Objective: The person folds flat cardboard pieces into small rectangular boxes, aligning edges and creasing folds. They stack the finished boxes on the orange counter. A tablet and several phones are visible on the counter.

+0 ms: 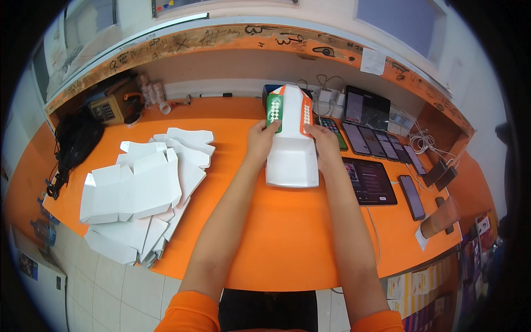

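Between my two hands is a folded cardboard food box (292, 160), white inside, its tray part toward me and its lid raised at the far end. Green and orange printed flaps with white diamonds line the lid's sides. My left hand (262, 141) grips the green flap side, thumb on top. On the orange flap side my right hand (325, 143) grips the box the same way. To the left lies a loose, overlapping stack of flat white box blanks (133, 191), apart from both hands.
At the right are several phones (411, 196), a tablet (369, 181), a laptop-like device (366, 108), tangled white cables (423, 143) and a tilted plastic cup (440, 217). A black bag (80, 146), a small safe (106, 109) and a marker (215, 95) lie along the orange desk's back and left.
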A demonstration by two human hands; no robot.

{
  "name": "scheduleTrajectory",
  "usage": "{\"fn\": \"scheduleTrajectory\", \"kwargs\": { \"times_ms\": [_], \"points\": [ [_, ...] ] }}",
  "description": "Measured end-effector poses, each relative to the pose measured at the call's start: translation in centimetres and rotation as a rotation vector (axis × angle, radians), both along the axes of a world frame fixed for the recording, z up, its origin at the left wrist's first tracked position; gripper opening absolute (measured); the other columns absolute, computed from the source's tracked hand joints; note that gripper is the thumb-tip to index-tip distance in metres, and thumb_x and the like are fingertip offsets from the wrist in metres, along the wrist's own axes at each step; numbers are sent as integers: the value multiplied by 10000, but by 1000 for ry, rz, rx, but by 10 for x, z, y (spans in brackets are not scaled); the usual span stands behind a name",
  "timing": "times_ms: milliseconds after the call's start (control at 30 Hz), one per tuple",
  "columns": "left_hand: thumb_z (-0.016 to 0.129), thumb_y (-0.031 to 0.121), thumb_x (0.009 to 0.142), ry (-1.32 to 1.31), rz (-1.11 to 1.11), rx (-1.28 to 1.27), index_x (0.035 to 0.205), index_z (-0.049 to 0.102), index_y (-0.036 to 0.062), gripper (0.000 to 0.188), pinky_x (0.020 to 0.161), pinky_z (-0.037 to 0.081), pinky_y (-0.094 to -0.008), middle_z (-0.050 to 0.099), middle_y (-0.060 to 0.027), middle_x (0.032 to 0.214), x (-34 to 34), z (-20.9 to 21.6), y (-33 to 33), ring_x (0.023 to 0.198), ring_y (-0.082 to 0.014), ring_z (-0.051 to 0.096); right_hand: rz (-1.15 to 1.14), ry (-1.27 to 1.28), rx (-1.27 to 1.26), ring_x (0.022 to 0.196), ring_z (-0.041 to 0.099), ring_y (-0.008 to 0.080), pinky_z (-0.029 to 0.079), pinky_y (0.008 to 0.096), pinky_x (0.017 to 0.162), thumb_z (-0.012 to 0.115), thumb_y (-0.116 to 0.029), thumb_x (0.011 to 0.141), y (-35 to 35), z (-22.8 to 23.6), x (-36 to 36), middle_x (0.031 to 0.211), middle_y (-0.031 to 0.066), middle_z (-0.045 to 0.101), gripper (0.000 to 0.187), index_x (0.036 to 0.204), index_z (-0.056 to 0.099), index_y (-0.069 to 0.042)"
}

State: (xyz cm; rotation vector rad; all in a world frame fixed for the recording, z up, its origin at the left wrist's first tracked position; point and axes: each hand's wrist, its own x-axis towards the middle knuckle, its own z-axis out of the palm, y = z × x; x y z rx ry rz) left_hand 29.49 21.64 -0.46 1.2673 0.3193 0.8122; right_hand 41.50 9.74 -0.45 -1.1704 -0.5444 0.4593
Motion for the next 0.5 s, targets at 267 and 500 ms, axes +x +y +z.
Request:
{"fn": "scheduleTrajectory", "kwargs": {
  "times_ms": [267,500],
  "points": [
    [657,272,903,46,-113,-45,1080,680,-32,353,822,503,-315,692,-97,1008,-6,-6,0,909,-166,645,-137,-121,-143,742,587,146,465,314,708,617,-81,747,-1,-4,0,827,41,642,151,881,664,-29],
    [652,307,957,-154,228,-99,791,599,19,337,611,444,-276,603,-11,712,3,22,-2,654,-89,530,12,-289,-36,788,577,81,456,220,735,539,-51,843,3,1,-18,907,37,644,169,1000,598,-28]
  ]
}}
